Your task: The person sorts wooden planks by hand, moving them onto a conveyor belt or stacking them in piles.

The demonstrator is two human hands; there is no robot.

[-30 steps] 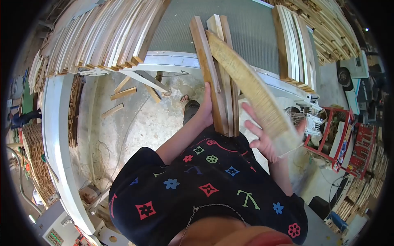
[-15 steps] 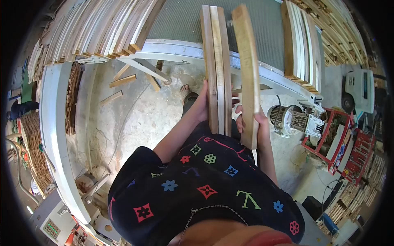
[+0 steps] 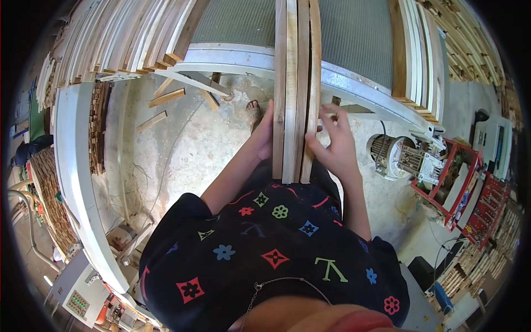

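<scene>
Several wooden strips (image 3: 290, 110) stand side by side on edge in front of me, their near ends at my waist and their far part over the worktable (image 3: 238, 55). My left hand (image 3: 266, 135) grips the bundle from the left, with most of its fingers hidden behind the wood. On the other side is my right hand (image 3: 336, 146), its fingers apart and curved. The thumb is at the rightmost strip (image 3: 313, 88), which leans against the others with a thin gap along part of its length.
A long row of wooden strips (image 3: 133, 39) lies at the table's left, and a smaller stack (image 3: 414, 61) at its right. Below on the right are a motor (image 3: 390, 155) and a red metal rack (image 3: 451, 182). Offcuts (image 3: 166, 98) lie on the floor.
The separate strip in my right hand has come left against the bundle, and the right hand has loosened its grip on it. The bundle now reaches farther over the table in view.
</scene>
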